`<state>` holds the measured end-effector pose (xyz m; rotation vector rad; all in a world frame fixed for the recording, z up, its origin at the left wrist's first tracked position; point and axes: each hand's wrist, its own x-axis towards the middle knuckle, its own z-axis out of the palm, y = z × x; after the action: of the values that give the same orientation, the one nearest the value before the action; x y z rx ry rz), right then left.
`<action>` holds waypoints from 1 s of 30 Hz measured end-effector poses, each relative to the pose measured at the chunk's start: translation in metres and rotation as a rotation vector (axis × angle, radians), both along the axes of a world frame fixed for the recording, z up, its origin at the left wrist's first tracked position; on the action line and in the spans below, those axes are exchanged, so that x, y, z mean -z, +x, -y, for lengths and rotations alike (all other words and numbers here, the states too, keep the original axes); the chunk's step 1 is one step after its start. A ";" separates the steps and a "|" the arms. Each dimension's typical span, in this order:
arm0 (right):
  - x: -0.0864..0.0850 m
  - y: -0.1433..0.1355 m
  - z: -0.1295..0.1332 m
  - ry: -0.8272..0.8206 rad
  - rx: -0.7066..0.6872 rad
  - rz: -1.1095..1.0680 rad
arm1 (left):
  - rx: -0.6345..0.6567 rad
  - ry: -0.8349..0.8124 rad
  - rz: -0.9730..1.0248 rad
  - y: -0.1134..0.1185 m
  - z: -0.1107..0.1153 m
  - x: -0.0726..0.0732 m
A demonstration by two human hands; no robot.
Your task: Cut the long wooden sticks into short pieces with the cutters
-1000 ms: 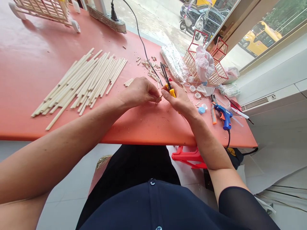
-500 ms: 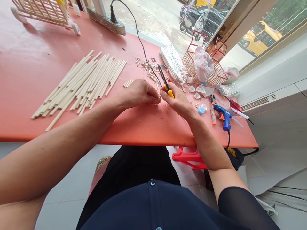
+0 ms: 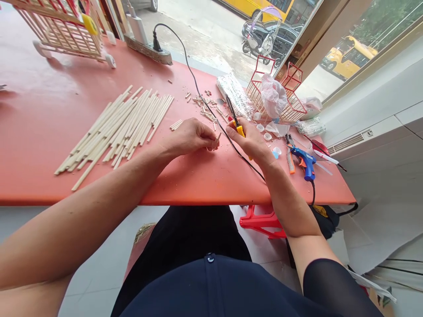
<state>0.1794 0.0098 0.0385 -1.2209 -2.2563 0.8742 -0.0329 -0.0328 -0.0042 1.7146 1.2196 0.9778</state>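
My left hand (image 3: 194,137) pinches a short wooden stick piece (image 3: 218,137) just above the red table (image 3: 198,180); other small pieces may be hidden under its fingers. In my right hand (image 3: 251,140) are pliers (image 3: 232,110) with yellow handles, their dark jaws pointing away from me and apart from the stick piece. Left of my left hand lies a spread of long wooden sticks (image 3: 115,132). Several short cut pieces (image 3: 176,125) lie in a row beside that hand. Beyond both hands are scattered stick offcuts (image 3: 206,108).
A black cable (image 3: 194,75) runs from a power strip (image 3: 148,49) past my right hand. To the right lie a blue glue gun (image 3: 306,160), orange-handled pliers (image 3: 291,158) and small caps. A foil-like pack (image 3: 234,94) and wooden frames (image 3: 291,103) stand behind; a wheeled stick cart (image 3: 69,39) is at far left.
My hands have moved slightly apart, and the stick piece in my left hand now shows upright. The pliers have shifted a little right, away from it. The camera view has shifted slightly.
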 end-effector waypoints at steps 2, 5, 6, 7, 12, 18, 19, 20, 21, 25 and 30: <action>-0.013 0.009 0.005 0.032 0.005 0.112 | 0.015 -0.041 0.068 0.000 0.001 -0.002; -0.031 0.022 0.012 0.070 0.035 0.358 | 0.032 -0.075 0.130 0.001 0.003 -0.005; -0.035 0.025 0.014 0.066 0.035 0.421 | 0.033 -0.079 0.147 0.001 0.004 -0.006; -0.037 0.028 0.015 0.054 0.027 0.473 | 0.033 -0.082 0.161 0.002 0.004 -0.007; -0.037 0.031 0.014 0.004 -0.126 0.564 | 0.037 -0.089 0.207 0.004 0.007 -0.011; -0.028 0.022 0.012 -0.063 -0.192 0.552 | 0.033 -0.111 0.237 0.004 0.008 -0.013; -0.027 0.021 0.012 -0.060 -0.202 0.542 | 0.030 -0.121 0.242 0.003 0.007 -0.013; -0.027 0.020 0.012 -0.059 -0.209 0.533 | 0.026 -0.132 0.246 0.003 0.007 -0.013; -0.026 0.019 0.011 -0.060 -0.216 0.527 | 0.022 -0.142 0.249 0.002 0.007 -0.014; -0.026 0.019 0.007 -0.076 -0.252 0.500 | 0.011 -0.171 0.251 0.000 0.006 -0.013; -0.024 0.019 0.006 -0.089 -0.250 0.489 | 0.009 -0.161 0.226 0.000 0.005 -0.011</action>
<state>0.1987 0.0038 0.0630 -1.3239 -2.8347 0.8394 -0.0328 -0.0373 0.0073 1.4411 1.1104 1.0097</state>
